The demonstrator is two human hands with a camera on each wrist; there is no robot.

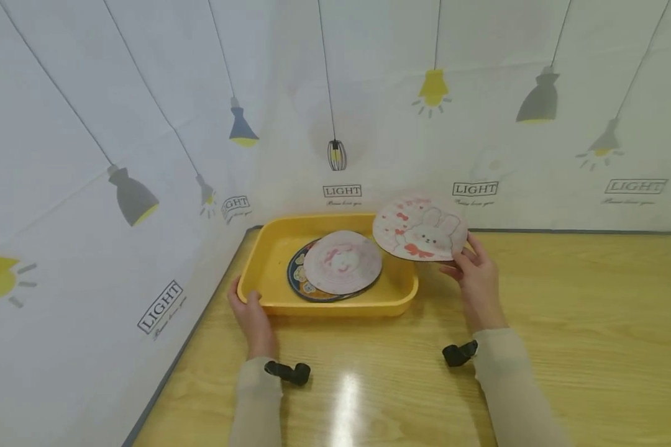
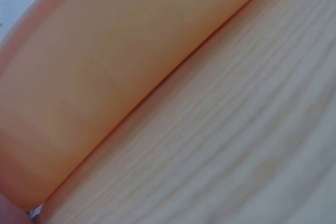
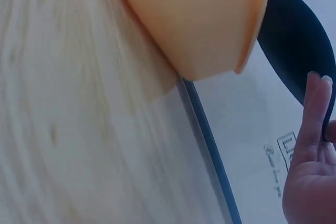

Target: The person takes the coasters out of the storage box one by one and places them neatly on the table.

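Pale, lamp-printed backdrop hangs behind and to the left of a wood-grain table, where I can see a person at work with both hands. Raised at the far right corner of a yellow tray is a round rabbit mat: a white bunny with a red bow, little red hearts and bows beside it. From the right wrist, its black underside shows, and the mat stands tilted. The right hand pinches it by the near right edge, thumb on the printed face, fingers against the back.

Inside the tray, near its middle, lies a pink-and-white round mat, overlapping a dark blue patterned mat whose left edge peeks out with small pale figures on it. At the near left corner, the left hand grips the tray's rim, thumb over the top and fingers outside.

Both arms wear cream sleeves, and a small black device is on each wrist. Glare brightens the tabletop in front of the tray. Along the backdrop, grey, blue and yellow lamps hang on thin cords above boxed "LIGHT" lettering.
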